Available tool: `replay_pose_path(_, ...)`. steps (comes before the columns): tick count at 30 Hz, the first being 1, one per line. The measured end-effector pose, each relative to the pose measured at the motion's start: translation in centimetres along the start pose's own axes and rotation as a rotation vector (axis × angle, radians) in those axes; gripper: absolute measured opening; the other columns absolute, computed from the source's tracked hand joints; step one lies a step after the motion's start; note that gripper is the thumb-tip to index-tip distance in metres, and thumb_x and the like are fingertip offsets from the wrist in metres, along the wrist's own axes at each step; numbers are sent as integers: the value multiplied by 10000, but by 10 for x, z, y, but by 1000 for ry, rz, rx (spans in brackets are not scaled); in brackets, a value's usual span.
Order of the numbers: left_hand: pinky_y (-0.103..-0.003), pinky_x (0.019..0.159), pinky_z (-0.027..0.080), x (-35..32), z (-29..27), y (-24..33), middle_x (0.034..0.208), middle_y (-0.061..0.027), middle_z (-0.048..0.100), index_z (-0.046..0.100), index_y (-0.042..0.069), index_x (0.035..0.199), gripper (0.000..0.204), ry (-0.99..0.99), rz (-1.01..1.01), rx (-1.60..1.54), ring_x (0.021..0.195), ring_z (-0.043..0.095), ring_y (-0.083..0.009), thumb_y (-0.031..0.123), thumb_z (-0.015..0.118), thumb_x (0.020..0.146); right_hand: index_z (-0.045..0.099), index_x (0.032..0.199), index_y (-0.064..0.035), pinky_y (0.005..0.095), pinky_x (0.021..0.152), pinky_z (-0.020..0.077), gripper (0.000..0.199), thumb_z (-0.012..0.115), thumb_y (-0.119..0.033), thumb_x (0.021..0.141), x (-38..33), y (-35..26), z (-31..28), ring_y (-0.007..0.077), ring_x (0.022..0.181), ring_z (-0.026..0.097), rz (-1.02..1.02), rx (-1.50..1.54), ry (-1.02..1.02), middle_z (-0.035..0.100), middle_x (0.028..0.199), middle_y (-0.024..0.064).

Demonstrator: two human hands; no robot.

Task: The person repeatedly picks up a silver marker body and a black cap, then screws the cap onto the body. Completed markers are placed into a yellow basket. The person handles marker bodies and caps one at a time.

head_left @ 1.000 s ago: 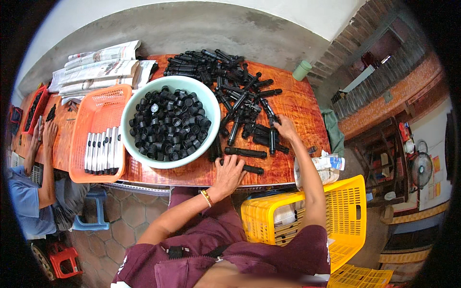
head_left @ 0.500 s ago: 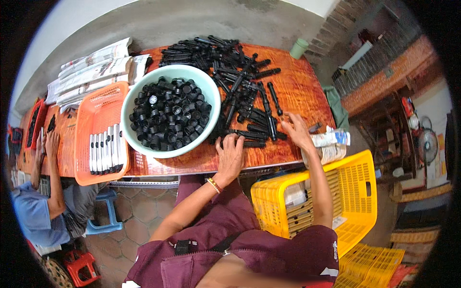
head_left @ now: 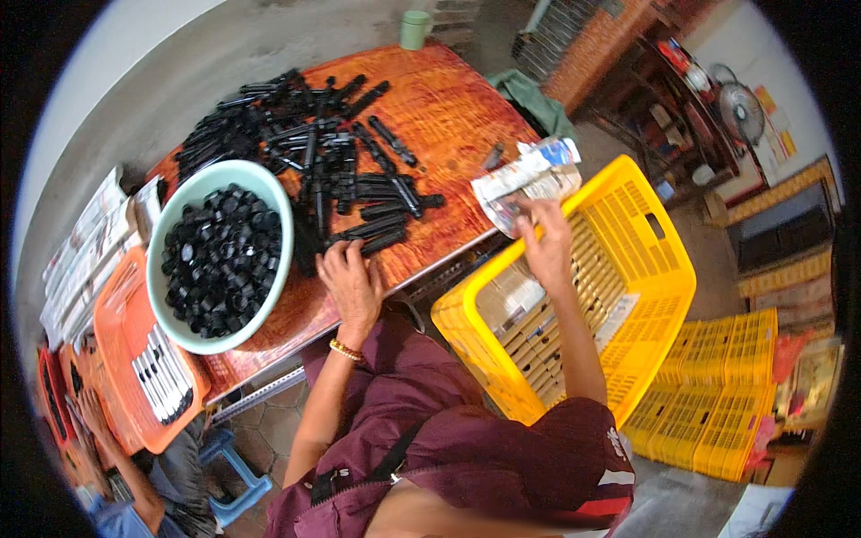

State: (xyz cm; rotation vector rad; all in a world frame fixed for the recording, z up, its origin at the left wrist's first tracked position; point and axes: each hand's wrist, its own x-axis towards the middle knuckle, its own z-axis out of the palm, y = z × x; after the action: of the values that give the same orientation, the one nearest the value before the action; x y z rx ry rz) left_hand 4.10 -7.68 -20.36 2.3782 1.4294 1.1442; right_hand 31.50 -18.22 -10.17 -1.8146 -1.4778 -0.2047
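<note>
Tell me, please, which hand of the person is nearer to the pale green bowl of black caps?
Left. The left hand lies on the wooden table just right of the pale green bowl. The right hand is far to the right, above the yellow crate, at a crumpled packet.

Left hand [head_left: 352,285]: palm down, fingers spread, pointing to 11 o'clock. Right hand [head_left: 545,244]: raised toward 1 o'clock, fingers curled closed.
</note>
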Motion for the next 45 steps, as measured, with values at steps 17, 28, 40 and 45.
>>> replay_pose_path(17,-564,1100,217,-1,6,-2,1168,-188,469,509,35,1176,376,-48,67,23,1182,411,-365,158,627,842,660,1052,-84,443,834,479,274,563,-92,795,-270,241,21,346,1051,550,337,-429,-589,604,1023,131)
replay_pose_path(28,-575,1088,233,0,5,-3,1135,-192,473,522,15,1147,369,-38,42,11,1137,445,-369,147,642,825,555,1068,-130,480,907,399,326,627,-69,756,-251,218,22,292,1141,461,88,-708,-716,495,1048,89)
replay_pose_path(40,-570,1098,232,0,0,-1,1124,-172,466,513,35,1140,375,-12,-1,-63,1142,441,-351,142,666,815,534,1056,-56,482,780,484,320,650,-284,863,-269,270,6,344,883,598,380,-502,-819,550,965,166)
replay_pose_path(45,-569,1095,237,-1,1,-3,1115,-171,469,512,33,1138,358,3,4,-111,1135,446,-351,135,658,827,495,946,-74,335,512,462,260,511,-333,963,-235,250,-12,205,553,554,767,20,-143,481,621,63)
